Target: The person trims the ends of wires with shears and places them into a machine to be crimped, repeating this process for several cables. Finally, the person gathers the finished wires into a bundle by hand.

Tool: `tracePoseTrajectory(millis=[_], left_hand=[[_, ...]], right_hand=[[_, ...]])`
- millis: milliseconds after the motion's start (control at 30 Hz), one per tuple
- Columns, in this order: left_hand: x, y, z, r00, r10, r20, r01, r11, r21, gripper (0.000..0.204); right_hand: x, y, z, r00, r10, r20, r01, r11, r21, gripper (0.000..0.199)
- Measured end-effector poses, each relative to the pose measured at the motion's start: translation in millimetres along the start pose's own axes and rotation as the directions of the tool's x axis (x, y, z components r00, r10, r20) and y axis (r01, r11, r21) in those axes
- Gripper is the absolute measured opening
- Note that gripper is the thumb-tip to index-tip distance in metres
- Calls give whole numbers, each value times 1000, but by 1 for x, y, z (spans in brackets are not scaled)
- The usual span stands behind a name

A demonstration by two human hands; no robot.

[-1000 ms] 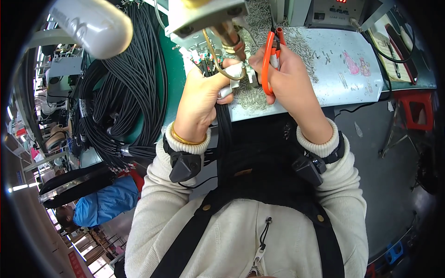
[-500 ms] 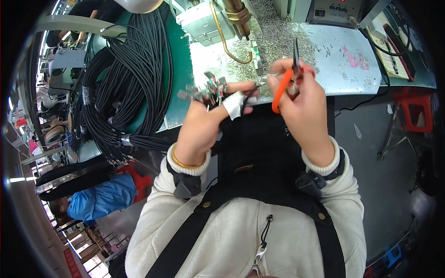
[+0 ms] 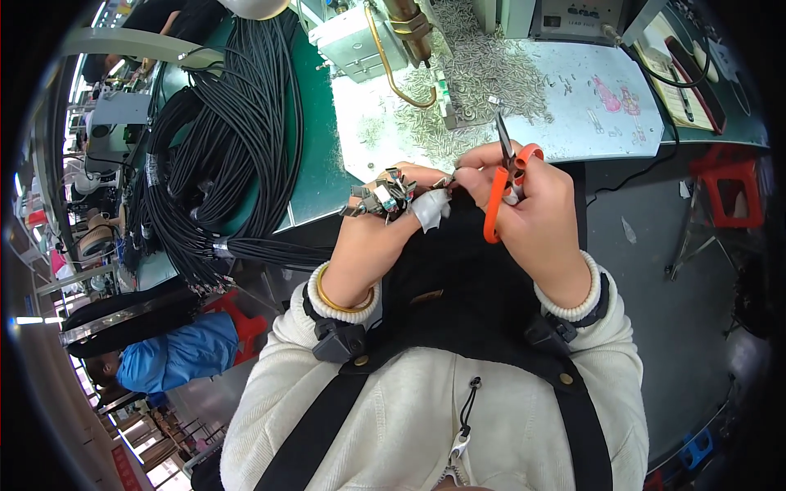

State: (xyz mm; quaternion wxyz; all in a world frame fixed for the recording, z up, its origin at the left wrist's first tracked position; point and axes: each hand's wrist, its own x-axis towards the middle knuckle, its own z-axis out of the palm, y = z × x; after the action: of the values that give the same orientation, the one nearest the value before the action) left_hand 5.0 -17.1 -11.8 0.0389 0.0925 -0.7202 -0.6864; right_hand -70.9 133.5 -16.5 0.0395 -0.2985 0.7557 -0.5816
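So since a second ago both my hands have come back toward my body, out from under the machine's brass-colored tip [image 3: 420, 49] and down to the near edge of the pale metal plate [image 3: 573, 141]. My left hand [image 3: 370, 250] is curled closed around a bunch of connector ends [image 3: 386, 196], which fan out past my thumb, the one with the white wrap [image 3: 431, 209]. My right hand [image 3: 544, 217] is closed around the orange-handled scissors [image 3: 494, 209], blades pointing up and away from me. Right thumb and forefinger are also pinched nearly together, meeting my left fingertips at one dark little end; too small to tell exactly what it is. Past my hands there's a heap of tiny silver pieces [image 3: 503, 82] spread over the plate, and a big pile of black cables [image 3: 254, 106] lies on the green bench top [image 3: 315, 176] to my left.
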Motion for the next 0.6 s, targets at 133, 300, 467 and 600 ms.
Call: tracePoseTrajectory(millis=[133,300,467,600], left_hand=[[-1,6,7,1000,-10,-25,13,995,94,12],[2,7,-2,971,-211,114,240,838,-491,8],[1,2,6,986,126,-114,-126,992,0,5],[1,-3,6,913,406,-41,-378,880,287,6]], right_hand=[[-5,0,3,998,55,-5,-54,996,68,4],[-7,1,10,994,108,29,-109,871,480,9],[5,-3,-7,807,368,462,-590,519,618,21],[13,-2,-12,649,313,694,-744,452,492,22]])
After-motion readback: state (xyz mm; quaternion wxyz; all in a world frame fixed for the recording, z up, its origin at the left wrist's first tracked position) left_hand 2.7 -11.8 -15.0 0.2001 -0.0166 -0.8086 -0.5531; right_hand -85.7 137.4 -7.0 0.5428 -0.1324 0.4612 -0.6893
